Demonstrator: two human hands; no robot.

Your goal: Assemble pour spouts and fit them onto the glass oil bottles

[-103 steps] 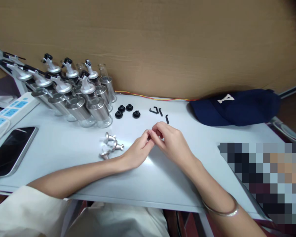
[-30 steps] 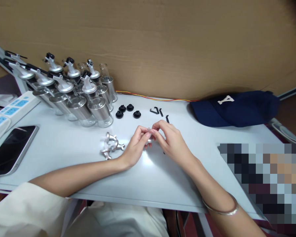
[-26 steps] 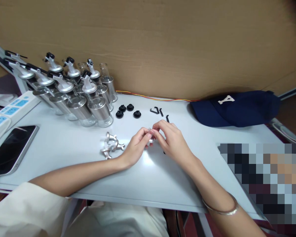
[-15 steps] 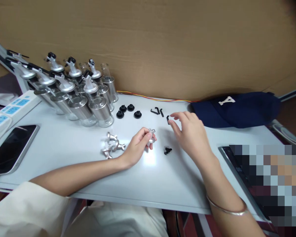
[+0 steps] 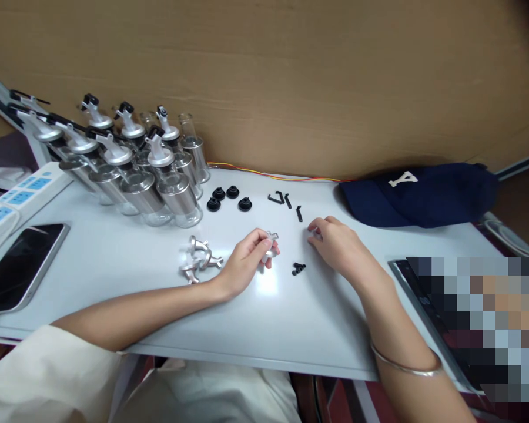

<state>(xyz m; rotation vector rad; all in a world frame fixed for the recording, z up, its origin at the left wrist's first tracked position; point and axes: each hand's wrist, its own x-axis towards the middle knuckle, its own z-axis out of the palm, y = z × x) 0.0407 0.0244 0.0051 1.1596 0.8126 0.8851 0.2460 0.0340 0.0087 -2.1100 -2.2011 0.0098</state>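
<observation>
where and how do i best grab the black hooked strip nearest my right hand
Probably pinch the strip midway along its straight shank, from above, thumb and finger on its long edges: it is narrow, hooked at the far end, and lies apart from the other strips.

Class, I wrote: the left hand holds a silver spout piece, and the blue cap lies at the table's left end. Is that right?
No: the blue cap lies at the right end of the table, as the head view shows. The left hand does hold a silver spout piece.
</observation>
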